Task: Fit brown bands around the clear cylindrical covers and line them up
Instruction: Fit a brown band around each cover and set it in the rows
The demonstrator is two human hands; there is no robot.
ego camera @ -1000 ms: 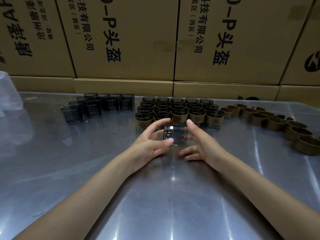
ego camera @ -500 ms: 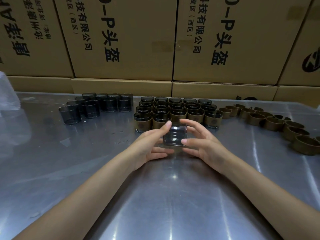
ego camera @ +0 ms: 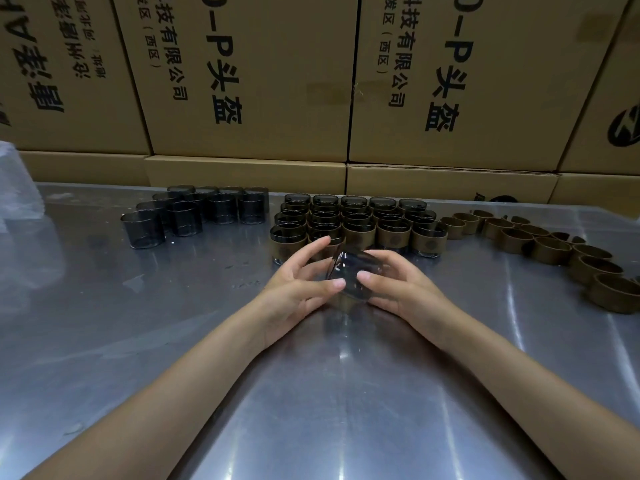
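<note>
A clear cylindrical cover (ego camera: 351,268) is tilted just above the metal table (ego camera: 311,393), held between both hands. My left hand (ego camera: 298,285) pinches it from the left with thumb and fingers. My right hand (ego camera: 398,285) grips it from the right, thumb on the near side. A brown band seems to sit at its lower end, partly hidden. Behind the hands, rows of banded covers (ego camera: 391,233) stand lined up. Bare smoky covers (ego camera: 194,213) cluster at the back left. Loose brown bands (ego camera: 550,247) curve along the right.
Stacked cardboard boxes (ego camera: 249,81) with printed characters wall off the table's far edge. A crumpled clear plastic bag (ego camera: 17,181) lies at the far left. Bare reflective metal stretches in front of the hands and between the groups.
The cover has gone from upright to tilted toward me between the hands. Both thumbs have come round to its near side. The rows, bare covers and loose bands have not moved.
</note>
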